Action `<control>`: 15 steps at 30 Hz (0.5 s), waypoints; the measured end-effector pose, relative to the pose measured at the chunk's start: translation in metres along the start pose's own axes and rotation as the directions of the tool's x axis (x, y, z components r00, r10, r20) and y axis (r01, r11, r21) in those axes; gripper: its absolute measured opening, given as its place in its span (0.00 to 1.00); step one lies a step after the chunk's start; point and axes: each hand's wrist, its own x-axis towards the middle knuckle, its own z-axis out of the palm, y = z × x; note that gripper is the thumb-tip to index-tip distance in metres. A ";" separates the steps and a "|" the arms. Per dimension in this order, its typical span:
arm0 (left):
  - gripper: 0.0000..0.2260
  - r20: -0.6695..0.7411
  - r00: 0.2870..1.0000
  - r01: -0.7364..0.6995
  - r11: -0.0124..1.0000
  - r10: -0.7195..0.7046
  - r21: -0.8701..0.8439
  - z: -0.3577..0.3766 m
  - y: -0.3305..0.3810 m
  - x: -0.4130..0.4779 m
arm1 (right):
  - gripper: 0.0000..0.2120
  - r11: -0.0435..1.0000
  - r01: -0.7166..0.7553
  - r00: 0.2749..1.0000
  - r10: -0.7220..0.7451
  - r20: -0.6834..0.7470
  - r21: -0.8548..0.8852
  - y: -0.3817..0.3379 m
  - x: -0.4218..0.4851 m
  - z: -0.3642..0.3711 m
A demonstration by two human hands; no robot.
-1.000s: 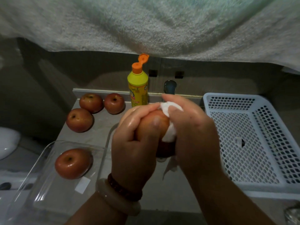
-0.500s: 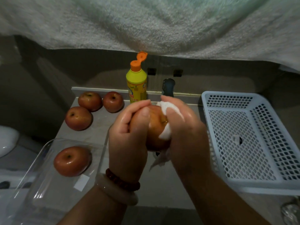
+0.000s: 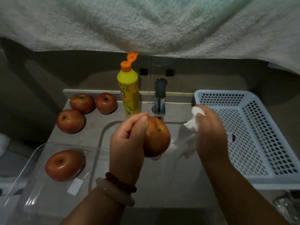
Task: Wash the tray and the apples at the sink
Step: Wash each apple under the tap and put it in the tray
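My left hand [image 3: 128,143] grips a wet red apple [image 3: 158,139] over the sink basin [image 3: 162,184], just below the tap [image 3: 159,98]. My right hand [image 3: 209,132] holds a crumpled white cloth [image 3: 191,125] a short way to the right of the apple, not touching it. A clear plastic tray [image 3: 32,184] sits at the lower left with one apple [image 3: 64,164] in it. Three more apples [image 3: 82,103] [image 3: 106,103] [image 3: 70,120] lie on the counter behind the tray.
A yellow dish-soap bottle [image 3: 129,93] with its orange cap flipped open stands left of the tap. A light blue perforated basket [image 3: 246,135] sits to the right of the sink. A pale towel [image 3: 146,21] hangs overhead. Glassware [image 3: 287,207] shows at the lower right.
My right hand has pulled the cloth off the apple and moved right. The left hand still holds the apple, its stem side now uncovered.
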 end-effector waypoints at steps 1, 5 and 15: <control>0.15 0.014 0.999 0.053 0.998 -0.052 -0.016 0.002 -0.004 0.002 | 0.18 0.998 -0.031 0.999 0.030 -0.014 -0.060 0.002 0.005 -0.005; 0.17 0.024 0.974 0.225 0.965 -0.224 -0.134 0.007 -0.014 0.006 | 0.25 0.961 -0.041 0.999 0.031 -0.040 -0.273 0.000 0.018 -0.019; 0.15 0.019 0.972 0.233 0.961 -0.233 -0.152 0.006 -0.019 0.006 | 0.19 0.800 0.147 0.980 -0.198 -0.026 -0.581 0.038 0.058 -0.020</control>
